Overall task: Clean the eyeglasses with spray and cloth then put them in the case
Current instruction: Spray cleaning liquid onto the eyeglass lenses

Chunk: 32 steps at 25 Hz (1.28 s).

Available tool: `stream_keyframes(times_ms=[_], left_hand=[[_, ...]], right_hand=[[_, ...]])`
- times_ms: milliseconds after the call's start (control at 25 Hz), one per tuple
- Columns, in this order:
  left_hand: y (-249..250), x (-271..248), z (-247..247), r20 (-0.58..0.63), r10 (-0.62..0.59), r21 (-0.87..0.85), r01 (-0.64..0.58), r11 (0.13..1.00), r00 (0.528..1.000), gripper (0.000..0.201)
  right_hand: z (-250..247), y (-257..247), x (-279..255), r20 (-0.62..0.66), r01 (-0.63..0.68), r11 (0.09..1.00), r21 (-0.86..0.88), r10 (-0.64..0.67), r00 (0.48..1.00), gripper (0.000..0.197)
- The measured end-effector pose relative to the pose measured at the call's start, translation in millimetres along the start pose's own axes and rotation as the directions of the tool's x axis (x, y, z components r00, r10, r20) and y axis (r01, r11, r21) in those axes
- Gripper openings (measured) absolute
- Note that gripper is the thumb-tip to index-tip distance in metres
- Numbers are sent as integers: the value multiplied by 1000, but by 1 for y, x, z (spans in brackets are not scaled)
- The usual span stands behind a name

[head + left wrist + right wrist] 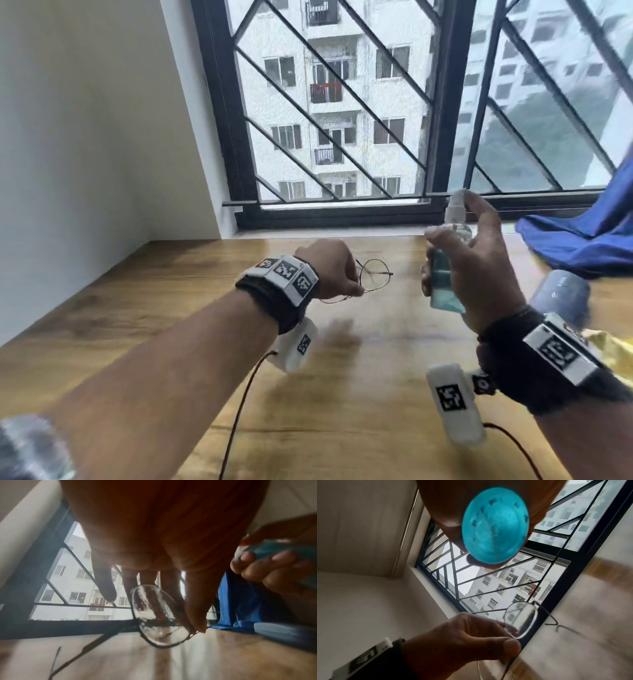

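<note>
Thin wire-rimmed eyeglasses (373, 279) hang above the wooden table (342, 394), pinched at the frame by my left hand (337, 274). In the left wrist view one lens (159, 616) is speckled with droplets, with my thumb and fingers on its rim. The right wrist view shows the other lens (520, 620) beside my left hand (471, 639). My right hand (476, 267) grips a clear spray bottle of blue liquid (445, 274) upright, to the right of the glasses, with the forefinger over its white nozzle (457, 205). The bottle's blue base (494, 524) fills the top of the right wrist view.
A blue cloth (582, 236) lies heaped at the table's far right by the barred window (342, 120). A pale blue-grey rounded object (561, 298), perhaps the case, sits near my right wrist. Something yellow (613, 353) lies at the right edge. A white wall stands left.
</note>
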<state>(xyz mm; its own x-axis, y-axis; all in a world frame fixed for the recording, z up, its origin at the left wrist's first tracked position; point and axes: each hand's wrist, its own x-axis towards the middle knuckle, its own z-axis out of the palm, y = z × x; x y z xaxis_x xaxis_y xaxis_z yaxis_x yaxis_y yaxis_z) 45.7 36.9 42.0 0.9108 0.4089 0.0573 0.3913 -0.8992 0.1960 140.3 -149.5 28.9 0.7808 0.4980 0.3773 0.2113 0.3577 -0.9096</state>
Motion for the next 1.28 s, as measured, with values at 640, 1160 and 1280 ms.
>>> stream_keyframes(times_ms=[640, 1160, 1280], left_hand=[[-155, -63, 12, 94, -389, -867, 267, 421, 917, 56], [-123, -51, 21, -59, -208, -985, -24, 170, 976, 33], [-85, -58, 21, -134, -26, -990, -133, 46, 991, 40]], right_hand=[[28, 18, -24, 441, -341, 939, -39, 322, 837, 68], [34, 17, -33, 623, -358, 932, -54, 311, 718, 92], [36, 14, -36, 687, -323, 941, -97, 299, 662, 88]])
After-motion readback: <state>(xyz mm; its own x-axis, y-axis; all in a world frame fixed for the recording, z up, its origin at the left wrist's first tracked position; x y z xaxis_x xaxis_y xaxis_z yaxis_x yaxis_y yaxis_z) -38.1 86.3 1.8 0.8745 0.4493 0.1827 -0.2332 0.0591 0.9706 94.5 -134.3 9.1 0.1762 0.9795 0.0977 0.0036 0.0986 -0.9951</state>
